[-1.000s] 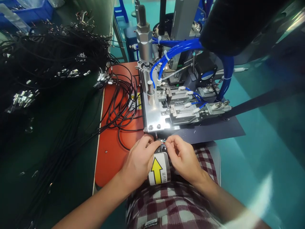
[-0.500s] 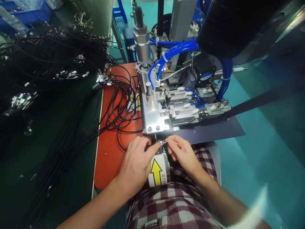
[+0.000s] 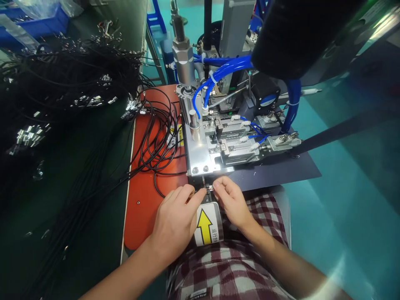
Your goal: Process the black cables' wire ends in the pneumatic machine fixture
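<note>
My left hand (image 3: pixel 176 216) pinches the end of a thin black cable (image 3: pixel 156 183) just below the front edge of a metal fixture plate (image 3: pixel 200 160). My right hand (image 3: pixel 229 200) pinches the tiny stripped wire tips at that same cable end, fingertips nearly touching the left hand's. Both hands sit above a white label with a yellow arrow (image 3: pixel 208 225) on a dark part at the machine's front.
A pneumatic machine with blue hoses (image 3: pixel 225 68) and a steel cylinder (image 3: pixel 183 62) stands behind the plate. Loops of black cable (image 3: pixel 158 129) lie on an orange mat (image 3: pixel 143 200). A big heap of black cables with metal ends (image 3: pixel 62 83) fills the left. Teal floor lies right.
Both hands have edged slightly up toward the fixture plate's front edge, still pinching the cable end; the view shifted a little.
</note>
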{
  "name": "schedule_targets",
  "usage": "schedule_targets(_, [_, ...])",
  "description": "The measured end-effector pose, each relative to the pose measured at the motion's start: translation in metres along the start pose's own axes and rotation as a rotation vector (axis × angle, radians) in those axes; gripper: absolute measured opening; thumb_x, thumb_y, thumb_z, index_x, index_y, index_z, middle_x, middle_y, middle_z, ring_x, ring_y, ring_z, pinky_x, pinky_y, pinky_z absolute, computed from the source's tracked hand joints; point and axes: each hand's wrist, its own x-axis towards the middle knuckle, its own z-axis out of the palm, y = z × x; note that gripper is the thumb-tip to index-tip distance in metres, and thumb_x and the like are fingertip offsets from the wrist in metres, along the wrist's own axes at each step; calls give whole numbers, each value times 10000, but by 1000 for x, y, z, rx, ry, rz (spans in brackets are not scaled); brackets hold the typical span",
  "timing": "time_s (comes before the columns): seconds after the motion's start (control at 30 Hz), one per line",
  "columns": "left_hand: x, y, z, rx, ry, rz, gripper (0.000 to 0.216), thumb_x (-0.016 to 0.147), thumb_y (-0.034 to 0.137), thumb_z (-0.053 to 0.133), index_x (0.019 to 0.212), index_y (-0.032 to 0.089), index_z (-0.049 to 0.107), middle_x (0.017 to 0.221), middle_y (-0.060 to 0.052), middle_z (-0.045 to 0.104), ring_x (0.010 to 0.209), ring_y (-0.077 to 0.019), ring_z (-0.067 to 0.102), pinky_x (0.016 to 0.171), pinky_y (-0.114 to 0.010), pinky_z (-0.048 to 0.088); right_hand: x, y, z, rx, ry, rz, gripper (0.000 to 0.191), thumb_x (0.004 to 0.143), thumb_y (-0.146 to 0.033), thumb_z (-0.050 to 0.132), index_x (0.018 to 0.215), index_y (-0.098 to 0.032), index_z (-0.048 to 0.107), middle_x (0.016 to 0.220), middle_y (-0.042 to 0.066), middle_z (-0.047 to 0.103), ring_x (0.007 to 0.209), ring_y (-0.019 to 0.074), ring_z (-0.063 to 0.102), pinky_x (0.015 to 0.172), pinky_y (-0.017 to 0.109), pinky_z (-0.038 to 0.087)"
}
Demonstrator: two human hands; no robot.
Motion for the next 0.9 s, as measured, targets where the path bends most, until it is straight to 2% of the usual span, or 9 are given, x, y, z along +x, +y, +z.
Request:
schedule_targets(0.17, [3,-2,-6,55,-36,-12,344,862,88,404,1085,135,662,791,-81,559,701,-214,538,594,-325,487,-1,3,1,-19,24,-41,259,922,-387,458,728,-217,452,615,-57,382,540,121,348,504,248,299])
schedule_targets(0.27, [2,-5,-5,111,-56,1,350,869,96,410,1119,153,649,798,-81,563,684,-218,542,561,-320,474,-1,1,0,-114,33,-111,231,939,-342,432,745,-219,455,634,-50,400,559,127,370,537,260,312])
schedule_targets(0.37, [1,-9,-3,70,-53,53,346,877,92,399,1125,136,636,836,-87,585,715,-206,566,595,-303,495,-2,-3,-2,-214,39,-169,212,943,-305,425,753,-217,459,646,-45,417,575,131,393,567,267,325])
schedule_targets(0.47, [1,-12,-3,16,-25,75,354,867,74,385,1103,125,644,842,-86,601,733,-200,581,618,-294,510,-2,-3,0,-117,35,-129,225,932,-327,448,738,-215,460,654,-43,413,585,131,387,561,262,329])
schedule_targets(0.57, [1,-11,-5,-39,-74,18,374,844,57,392,1097,143,654,838,-81,601,726,-201,583,603,-291,507,-1,1,2,7,25,-52,254,919,-383,463,727,-219,448,636,-53,384,558,125,358,526,253,320])
schedule_targets(0.73, [1,-8,-4,-81,-150,-65,366,845,85,426,1125,179,643,868,-80,589,767,-215,576,654,-327,504,-1,7,-1,63,-18,-1,290,943,-427,404,746,-219,450,606,-62,391,487,110,332,480,244,304])
schedule_targets(0.9, [3,-4,0,-70,-146,-43,323,876,147,423,1129,175,623,904,-84,597,778,-212,565,675,-329,491,-2,-2,-2,70,-20,19,346,926,-506,391,763,-213,476,607,-57,439,470,106,362,491,246,327])
